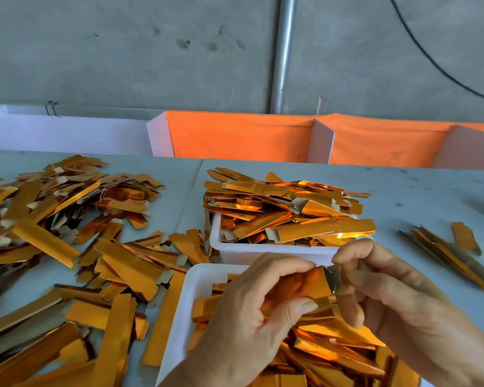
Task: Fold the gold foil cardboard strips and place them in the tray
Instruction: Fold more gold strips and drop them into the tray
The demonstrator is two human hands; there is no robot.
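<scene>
Low in the frame, right of centre, both hands work one gold strip (299,286). The left hand (252,317) curls round the strip's left part, thumb under and fingers over it, and the right hand (386,297) pinches its right end, where a short tab (336,280) bends up and shows a paler face. The strip's long axis runs nearly left to right across the frame, tilted a little up toward the right, so each hand has its own end and neither is nearer than the other.

Directly beneath the hands lies the near tray (190,297), white, its left wall running down the lower middle of the frame, with folded strips already heaped in it. I judge the fold at the tab end is the step in hand, and the drop that follows is straight down, with no reach sideways.

Just beyond the hands, toward the centre of the frame, a second white tray (235,254) stands piled above its rim with strips. To the left a loose spread of strips (67,247) covers the bench (417,196); at the right edge a smaller bundle (453,255) lies slanting. Along the back, orange cloth (241,135) hangs before a grey wall.
</scene>
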